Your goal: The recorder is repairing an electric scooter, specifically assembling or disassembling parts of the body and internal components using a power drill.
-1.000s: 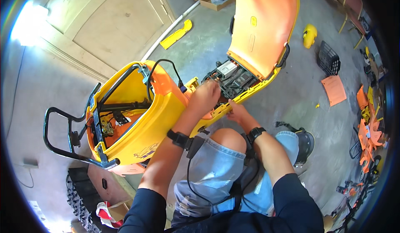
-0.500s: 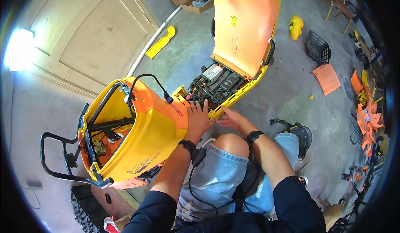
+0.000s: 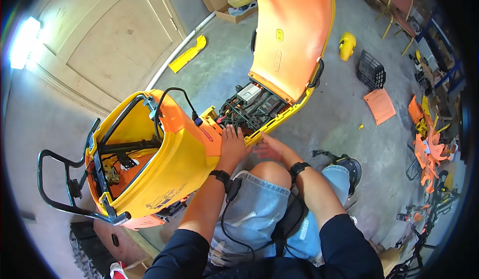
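Observation:
A scooter with orange and yellow body panels stands in front of me. Its footboard is uncovered, showing a bay of electronics [image 3: 254,104] with a silver box and bundled black wires. My left hand [image 3: 233,143] lies over the near end of this bay, fingers stretched toward the wires, beside the rear body panel [image 3: 187,161]. Close by, my right hand [image 3: 272,148] is at the yellow side trim [image 3: 279,120], fingers extended and slightly blurred; whether they touch the trim I cannot tell. Neither hand visibly holds anything. A black cable [image 3: 177,90] loops over the rear body.
The orange front panel [image 3: 289,34] rises beyond the bay. A black rear rack [image 3: 55,189] sticks out left. On the floor lie a yellow strip [image 3: 187,54], a black basket [image 3: 370,70], an orange panel [image 3: 380,106], and a pile of parts [image 3: 429,151] at right.
The whole view has shifted a little, with the scooter now slightly further left. My right hand has slid a little along the trim's near edge; my left hand stays at the bay.

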